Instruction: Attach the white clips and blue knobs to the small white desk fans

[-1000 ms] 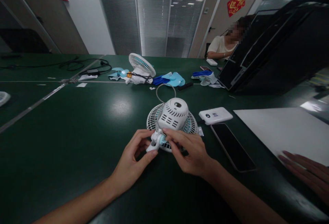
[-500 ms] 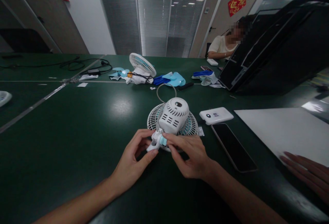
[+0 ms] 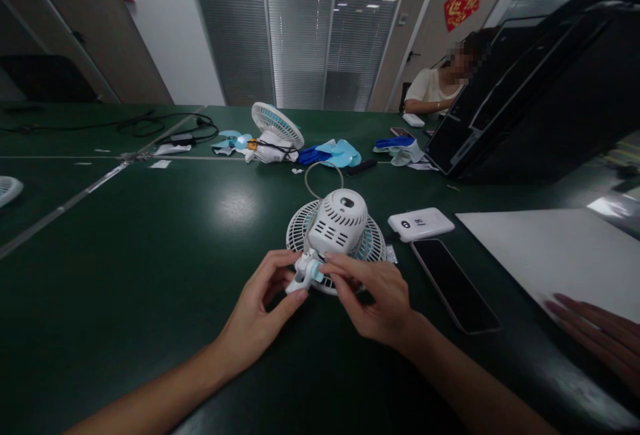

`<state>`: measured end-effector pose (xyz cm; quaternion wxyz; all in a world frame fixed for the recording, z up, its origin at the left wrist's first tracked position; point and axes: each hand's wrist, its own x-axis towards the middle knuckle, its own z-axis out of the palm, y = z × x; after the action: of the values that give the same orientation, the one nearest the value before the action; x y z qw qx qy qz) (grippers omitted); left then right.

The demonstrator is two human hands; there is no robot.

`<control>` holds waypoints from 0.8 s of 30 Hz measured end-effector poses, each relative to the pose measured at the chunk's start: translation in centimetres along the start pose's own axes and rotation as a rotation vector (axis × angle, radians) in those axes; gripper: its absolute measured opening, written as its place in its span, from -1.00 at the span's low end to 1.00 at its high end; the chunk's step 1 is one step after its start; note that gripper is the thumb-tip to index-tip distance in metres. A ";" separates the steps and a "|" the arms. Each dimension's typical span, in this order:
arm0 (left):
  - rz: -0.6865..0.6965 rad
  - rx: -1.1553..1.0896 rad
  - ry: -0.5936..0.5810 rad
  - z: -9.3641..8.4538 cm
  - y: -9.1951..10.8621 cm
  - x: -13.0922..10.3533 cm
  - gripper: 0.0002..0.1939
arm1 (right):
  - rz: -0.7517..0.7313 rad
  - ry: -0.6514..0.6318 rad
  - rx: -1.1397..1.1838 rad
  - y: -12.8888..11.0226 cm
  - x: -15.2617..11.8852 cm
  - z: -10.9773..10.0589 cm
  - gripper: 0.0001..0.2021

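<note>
A small white fan lies grille-down on the green table, its vented motor housing facing up. From its near side sticks out a white mounting bracket fitted with a light-blue knob. My left hand is closed on that bracket, fingers behind it and thumb in front. On the other side my right hand is closed in a pinch, its fingertips at the knob. Part of the fan's grille is covered by the housing and my right hand.
Right of the fan lie a white power bank, a phone and a white sheet. Another person's hand rests at the right edge. A second fan, gloves and blue blades stand behind. A large black case leans at right.
My right hand has shifted slightly to the right, its fingertips a little farther along the knob. My left hand and the fan stay where they were.
</note>
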<state>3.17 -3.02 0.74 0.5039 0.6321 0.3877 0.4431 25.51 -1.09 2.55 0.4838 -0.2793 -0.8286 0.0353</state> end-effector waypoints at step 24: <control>0.019 0.014 0.022 0.0 0.0 -0.1 -0.67 | 0.024 -0.058 0.035 0.4 -0.2 -0.3 -0.51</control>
<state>3.17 -3.08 0.69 0.4909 0.6344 0.3902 0.4520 26.00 -0.95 2.43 0.4638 -0.2796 -0.8382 0.0637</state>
